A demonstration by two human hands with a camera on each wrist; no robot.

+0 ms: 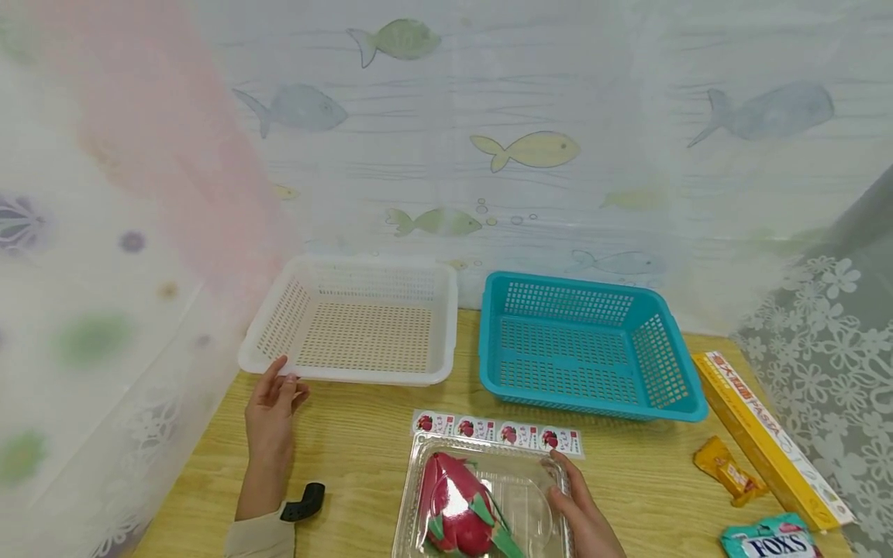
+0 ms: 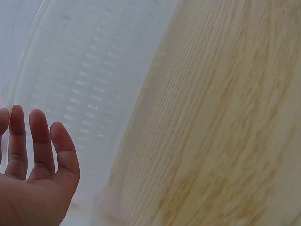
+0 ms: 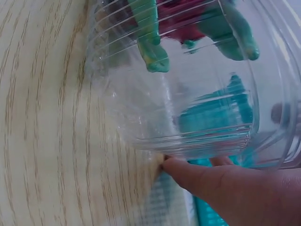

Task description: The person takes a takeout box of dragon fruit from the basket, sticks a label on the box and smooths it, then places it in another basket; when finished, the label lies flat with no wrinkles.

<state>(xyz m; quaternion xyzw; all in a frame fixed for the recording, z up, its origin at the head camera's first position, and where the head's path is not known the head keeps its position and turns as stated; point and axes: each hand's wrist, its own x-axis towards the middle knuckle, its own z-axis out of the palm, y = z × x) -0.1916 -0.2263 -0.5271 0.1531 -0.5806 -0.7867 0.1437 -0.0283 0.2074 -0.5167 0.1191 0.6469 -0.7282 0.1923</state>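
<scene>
1. Clear plastic lidded box (image 1: 519,496): one, holding one plump, pinkish-red dragon fruit (image 1: 456,504) with green, leaf-like tips.
2. Around it were two rectangular plastic baskets with slotted walls, one white basket (image 1: 363,377) and one turquoise basket (image 1: 593,402); one strip of four white labels (image 1: 498,434), each printed with red fruit; one long yellow carton (image 1: 774,442); one small orange-yellow wrapped packet (image 1: 729,470); and one teal bag marked FOX'S (image 1: 770,540).
3. Two hands were in view, well apart. The right hand (image 1: 586,511) gripped the box by its right edge, thumb on one side and fingers on the other.
4. The left hand (image 1: 274,411) was up and to the left, well apart from the box. Its fingertips touched the white basket's near left rim, fingers loosely spread; whether they pinched it, I could not tell.
5. The box was low in the middle of the head view, over the pale wood-grain table (image 1: 356,442), just in front of the labels. Whether its base touched the tabletop was unclear.
6. Its see-through walls were ridged and shiny. The fruit filled the left part, a bright glare across its skin.
</scene>
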